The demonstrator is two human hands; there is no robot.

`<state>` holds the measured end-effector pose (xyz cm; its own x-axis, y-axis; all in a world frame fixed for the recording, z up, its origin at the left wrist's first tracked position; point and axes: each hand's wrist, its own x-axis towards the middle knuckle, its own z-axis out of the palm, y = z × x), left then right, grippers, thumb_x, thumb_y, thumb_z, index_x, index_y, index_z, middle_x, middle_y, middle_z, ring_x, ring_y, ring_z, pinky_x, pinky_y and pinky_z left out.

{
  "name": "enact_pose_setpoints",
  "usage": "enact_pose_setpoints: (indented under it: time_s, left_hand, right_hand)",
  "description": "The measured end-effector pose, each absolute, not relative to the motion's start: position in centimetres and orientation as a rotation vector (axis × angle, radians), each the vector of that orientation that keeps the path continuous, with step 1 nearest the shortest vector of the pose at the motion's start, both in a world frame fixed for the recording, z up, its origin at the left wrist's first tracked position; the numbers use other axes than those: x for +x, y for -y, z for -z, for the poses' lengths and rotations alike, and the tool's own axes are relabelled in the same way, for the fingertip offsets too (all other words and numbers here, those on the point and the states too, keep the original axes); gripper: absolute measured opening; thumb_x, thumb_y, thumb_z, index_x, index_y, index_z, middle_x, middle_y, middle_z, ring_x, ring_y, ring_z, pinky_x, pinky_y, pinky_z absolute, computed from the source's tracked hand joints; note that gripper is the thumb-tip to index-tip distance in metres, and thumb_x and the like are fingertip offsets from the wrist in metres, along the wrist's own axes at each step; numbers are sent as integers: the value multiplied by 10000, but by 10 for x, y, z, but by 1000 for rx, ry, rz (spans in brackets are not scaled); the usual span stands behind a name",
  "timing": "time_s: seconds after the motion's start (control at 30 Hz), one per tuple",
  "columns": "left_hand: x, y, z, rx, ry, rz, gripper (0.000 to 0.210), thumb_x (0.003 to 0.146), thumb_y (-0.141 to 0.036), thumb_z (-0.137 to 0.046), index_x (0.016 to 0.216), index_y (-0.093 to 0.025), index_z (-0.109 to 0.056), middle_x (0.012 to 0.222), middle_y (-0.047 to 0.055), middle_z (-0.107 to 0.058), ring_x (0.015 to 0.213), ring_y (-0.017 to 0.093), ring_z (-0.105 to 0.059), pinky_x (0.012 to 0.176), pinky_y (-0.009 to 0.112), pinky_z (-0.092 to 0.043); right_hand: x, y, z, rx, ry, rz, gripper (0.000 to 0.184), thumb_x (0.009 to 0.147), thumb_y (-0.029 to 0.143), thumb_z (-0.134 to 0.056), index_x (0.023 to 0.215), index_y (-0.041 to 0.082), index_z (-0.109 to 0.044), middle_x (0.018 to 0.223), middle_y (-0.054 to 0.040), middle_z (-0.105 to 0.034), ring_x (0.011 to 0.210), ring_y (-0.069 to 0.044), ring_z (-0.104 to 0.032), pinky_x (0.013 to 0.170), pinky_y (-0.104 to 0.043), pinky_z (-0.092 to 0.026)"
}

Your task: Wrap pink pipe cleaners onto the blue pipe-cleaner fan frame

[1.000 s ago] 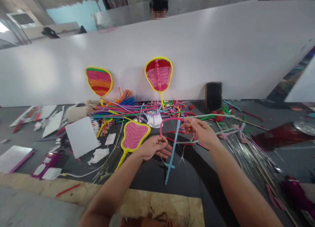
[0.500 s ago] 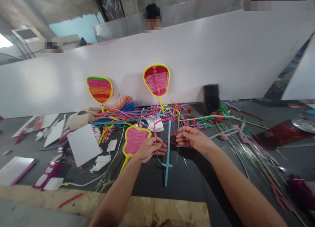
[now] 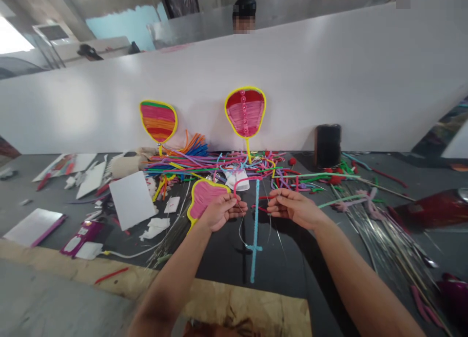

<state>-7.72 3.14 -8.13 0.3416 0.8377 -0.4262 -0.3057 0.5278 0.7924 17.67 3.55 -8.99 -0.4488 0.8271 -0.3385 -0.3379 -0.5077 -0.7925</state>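
Observation:
Between my hands stands a stick-like shape of light blue pipe cleaner [image 3: 256, 215], upright with a short crosspiece near its lower end. A pink pipe cleaner [image 3: 244, 179] bends from its top down to my left hand [image 3: 221, 211], whose thumb and forefinger pinch it. A thin wire [image 3: 240, 234] loops from the crosspiece up toward that hand. On the other side, my right hand [image 3: 292, 206] pinches a fine wire [image 3: 270, 229] that dangles below the fingers. Behind my left hand lies a pink fan shape with yellow edging [image 3: 207, 196], partly covered.
Two yellow-edged fan shapes [image 3: 245, 112] [image 3: 158, 125] lean on the white partition [image 3: 300, 73]. A heap of pipe cleaners [image 3: 183, 165] lies before it. At right are a black phone [image 3: 328, 146], loose wires [image 3: 387, 239] and a red can [image 3: 435, 210]. A white card [image 3: 132, 200] is at left.
The camera view has shifted, so the table's things appear farther right. Both hands keep their pinches, and the blue shape stays between them.

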Motion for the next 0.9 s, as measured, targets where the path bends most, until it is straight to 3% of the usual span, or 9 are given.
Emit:
enact_pose_setpoints:
  time_s: [0.13,0.27,0.47,0.67,0.9]
  left_hand:
    - [-77,-31,85,656,-941,-841,174,800,-254,-660,878,-135,-561,809,78,-715,753,174,-698,761,319,-542]
    - [-75,-28,83,670,-861,-693,339,786,-338,-677,1035,-141,-560,943,110,-697,832,215,-695,777,370,-541]
    - [-68,-20,85,732,-774,-501,525,637,-219,-803,1059,-173,-495,997,113,-676,792,226,-698,622,299,-544]
    - [-62,-17,82,756,-834,-687,468,665,-195,-780,964,-191,-419,966,88,-693,782,219,-702,661,342,-562]
    - [-54,-14,83,748,-873,-811,484,631,-172,-793,924,-184,-408,922,58,-690,771,213,-706,656,321,-566]
  right_hand:
    - [177,-36,90,-963,849,-2001,158,806,265,-658,935,202,-594,825,-28,-706,751,-154,-699,702,-297,-563]
    - [180,-38,89,-949,821,-1972,157,807,257,-658,943,213,-593,818,-14,-707,758,-144,-695,747,-309,-560]
    - [181,-39,86,-888,787,-1951,195,795,267,-676,971,212,-614,841,-14,-713,787,-143,-693,748,-289,-558]
    - [171,-36,88,-883,836,-1937,318,726,273,-752,1014,204,-638,988,-35,-704,874,-137,-676,807,-258,-530]
    - [154,-30,97,-949,928,-1966,276,688,333,-782,857,166,-642,806,-8,-681,684,-94,-641,680,-231,-528]
